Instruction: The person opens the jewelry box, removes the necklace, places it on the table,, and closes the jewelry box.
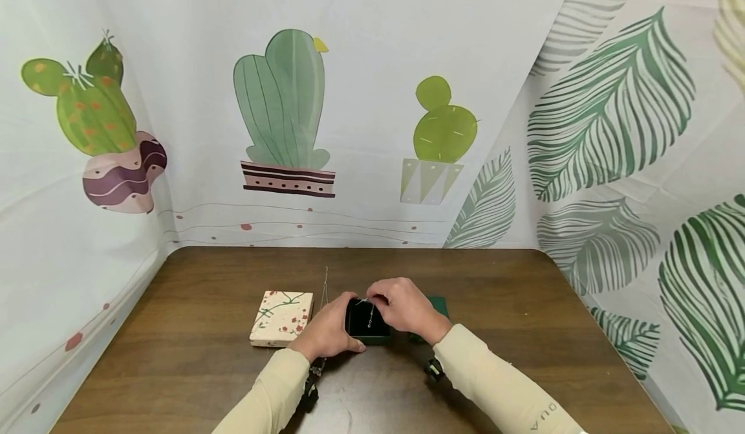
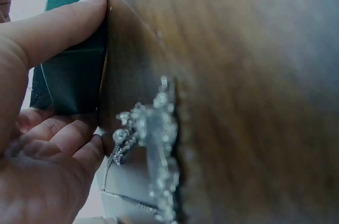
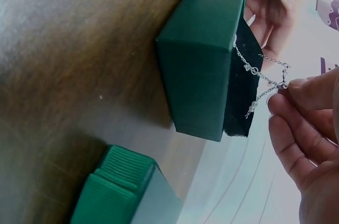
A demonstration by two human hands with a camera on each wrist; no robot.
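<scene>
Right grip point(image 1: 403, 303) pinches a silver chain point(image 3: 254, 70) over the green box point(image 3: 198, 89) the left grip point(image 1: 330, 330) clasps. Likely packing or unpacking the chain; the next move calls for gentle guiding.

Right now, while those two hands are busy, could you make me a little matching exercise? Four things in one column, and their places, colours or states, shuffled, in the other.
Things
1. Left hand
2. Right hand
3. Open box
4. Floral box

Places, colours or states
A. Green outside, black inside
B. On the table, left of both hands
C. Pinching a thin silver chain
D. Gripping the side of a box

Right pairs: 1-D, 2-C, 3-A, 4-B
</scene>
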